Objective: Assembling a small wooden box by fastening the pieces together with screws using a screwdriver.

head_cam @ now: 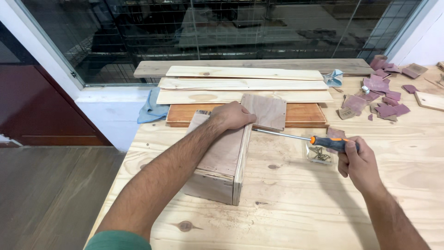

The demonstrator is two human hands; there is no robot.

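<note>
Orange-and-black handled screwdriver [323, 140], pale brown plywood box [222, 157], purple-maroon sandpaper scraps [386, 104], light blue cloth [151, 109].
</note>
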